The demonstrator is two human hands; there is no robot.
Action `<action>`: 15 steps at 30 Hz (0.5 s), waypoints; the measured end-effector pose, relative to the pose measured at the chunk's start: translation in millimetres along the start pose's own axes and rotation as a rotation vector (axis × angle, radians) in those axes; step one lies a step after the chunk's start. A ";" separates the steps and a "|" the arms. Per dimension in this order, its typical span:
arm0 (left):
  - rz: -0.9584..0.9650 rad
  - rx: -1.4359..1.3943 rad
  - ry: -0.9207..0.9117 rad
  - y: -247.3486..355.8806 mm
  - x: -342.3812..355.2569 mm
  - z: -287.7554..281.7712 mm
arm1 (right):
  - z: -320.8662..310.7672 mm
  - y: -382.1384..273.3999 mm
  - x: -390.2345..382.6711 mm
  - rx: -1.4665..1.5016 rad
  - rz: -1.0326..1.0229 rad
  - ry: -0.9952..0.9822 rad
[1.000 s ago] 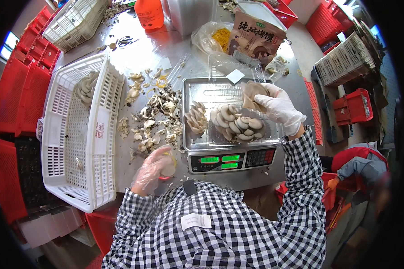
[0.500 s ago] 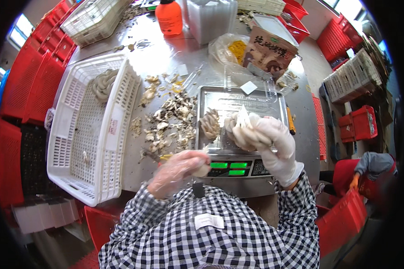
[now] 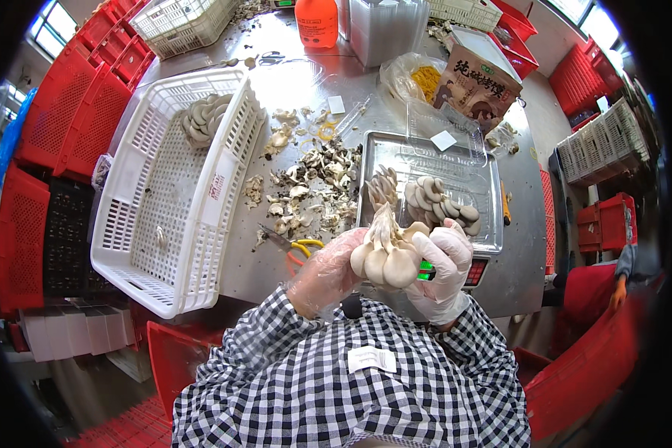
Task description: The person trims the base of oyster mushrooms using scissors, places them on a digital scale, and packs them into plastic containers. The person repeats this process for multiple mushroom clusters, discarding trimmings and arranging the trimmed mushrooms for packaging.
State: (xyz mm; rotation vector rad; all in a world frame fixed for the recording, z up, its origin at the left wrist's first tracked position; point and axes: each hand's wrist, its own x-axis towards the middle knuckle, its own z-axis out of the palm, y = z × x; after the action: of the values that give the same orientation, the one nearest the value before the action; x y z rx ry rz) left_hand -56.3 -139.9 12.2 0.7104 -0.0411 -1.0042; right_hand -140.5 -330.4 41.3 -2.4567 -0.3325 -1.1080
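Both gloved hands hold one cluster of pale oyster mushrooms [image 3: 387,254] close to my chest, above the front of a digital scale [image 3: 479,270]. My left hand [image 3: 327,270], in a thin clear glove, grips the cluster's left side. My right hand [image 3: 445,267], in a white glove, grips its right side. On the scale's steel tray [image 3: 493,196] sits a clear plastic punnet of mushrooms [image 3: 440,203], with a smaller mushroom bunch [image 3: 381,187] beside it. Mushroom trimmings [image 3: 313,185] litter the steel table left of the scale.
A white slotted crate [image 3: 168,201] with a few mushrooms [image 3: 201,119] stands at left. Yellow-handled scissors [image 3: 300,246] lie by the trimmings. Red crates [image 3: 75,112] line the left side. An orange bottle [image 3: 316,21], clear punnets [image 3: 384,30], a printed carton [image 3: 479,82] stand at the back.
My right hand lifted a mushroom cluster off the scale tray and brought it toward me. My left hand rose from the table edge and took hold of the same cluster.
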 end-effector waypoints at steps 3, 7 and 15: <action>-0.128 -0.225 -0.046 12.9 0.5 2.0 | 3.7 3.2 -0.1 0.020 -0.049 0.020; -0.059 -0.028 -0.081 23.0 -7.1 5.9 | 5.3 5.1 0.5 0.042 -0.062 -0.002; -0.249 0.224 0.021 41.0 -17.2 16.5 | -5.6 2.9 10.4 -0.048 -0.247 -0.254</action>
State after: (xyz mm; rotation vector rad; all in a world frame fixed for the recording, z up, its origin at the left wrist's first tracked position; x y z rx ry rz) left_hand -40.5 -121.4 52.9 0.9467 -0.0483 -1.2424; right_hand -136.3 -335.1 51.7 -2.6571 -0.7107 -0.9039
